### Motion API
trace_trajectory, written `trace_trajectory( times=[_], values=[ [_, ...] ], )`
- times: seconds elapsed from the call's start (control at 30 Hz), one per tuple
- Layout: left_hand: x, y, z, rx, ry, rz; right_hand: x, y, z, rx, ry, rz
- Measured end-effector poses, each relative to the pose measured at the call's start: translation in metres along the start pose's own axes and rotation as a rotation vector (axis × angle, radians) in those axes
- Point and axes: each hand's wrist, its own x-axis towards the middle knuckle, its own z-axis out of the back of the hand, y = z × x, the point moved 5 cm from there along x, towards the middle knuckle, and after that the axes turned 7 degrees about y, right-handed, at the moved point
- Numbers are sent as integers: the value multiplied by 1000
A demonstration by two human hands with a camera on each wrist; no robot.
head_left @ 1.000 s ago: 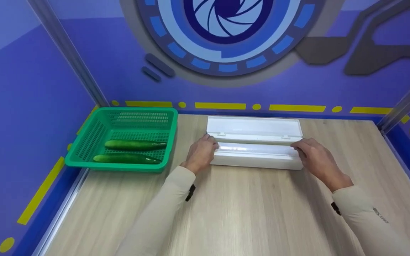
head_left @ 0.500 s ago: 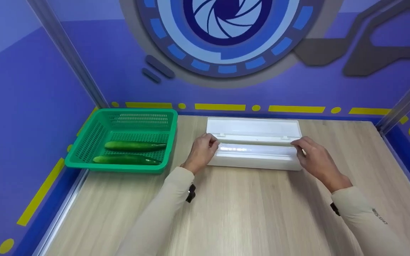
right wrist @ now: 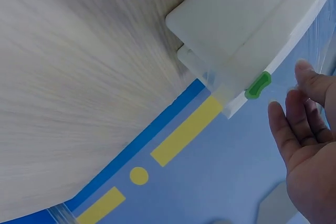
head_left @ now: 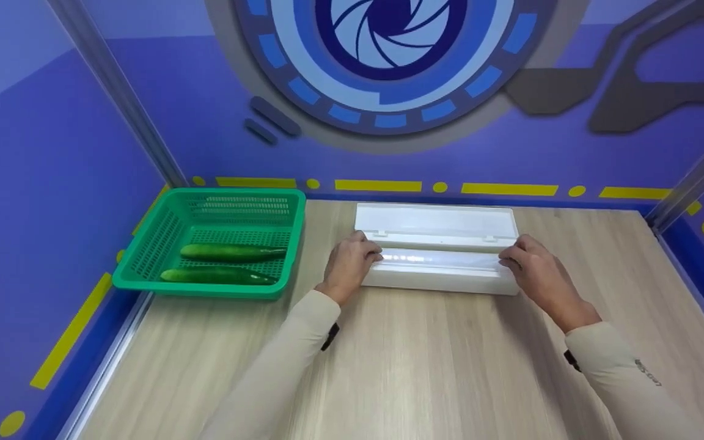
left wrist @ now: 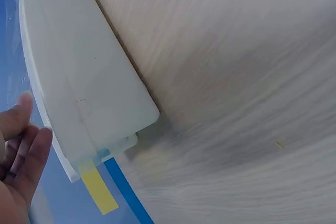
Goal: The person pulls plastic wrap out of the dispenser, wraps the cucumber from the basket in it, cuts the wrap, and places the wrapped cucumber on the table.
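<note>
A white cling film dispenser box (head_left: 443, 282) lies on the table with its lid (head_left: 434, 218) folded back, away from me. Clear cling film (head_left: 431, 259) spans the box's top between both hands. My left hand (head_left: 348, 264) pinches the film at the left end. At the right end my right hand (head_left: 541, 269) pinches the opposite corner between thumb and fingers. A small green slide cutter (right wrist: 258, 85) sits on the box's edge in the right wrist view, close to the right fingertips. In the left wrist view the left hand (left wrist: 23, 156) is beside the box's edge.
A green plastic basket (head_left: 291, 256) stands at the left on the wooden table (head_left: 425, 366). Two cucumbers, one a rear cucumber (head_left: 230, 251) and one a front cucumber (head_left: 217, 275), lie in it. A purple patterned wall (head_left: 388, 162) closes off the back behind the dispenser.
My left hand has shifted slightly to the right, still pinching the film. The right hand stays at the right end with small finger shifts. Box and basket stay put.
</note>
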Motion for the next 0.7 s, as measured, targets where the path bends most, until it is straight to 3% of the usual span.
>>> trace_trajectory(
  times=[0.13,0.23,0.47,0.7],
  values=[
    [-2,0,4,24,-43,-27,0,0,5,-35,-85,66],
    [-3,0,5,8,-39,-36,-1,1,8,-33,-120,101],
    [-5,1,6,-72,32,22,-3,-1,11,31,-81,62],
    [-8,-1,8,-106,60,54,-8,-3,14,77,-59,23]
  ],
)
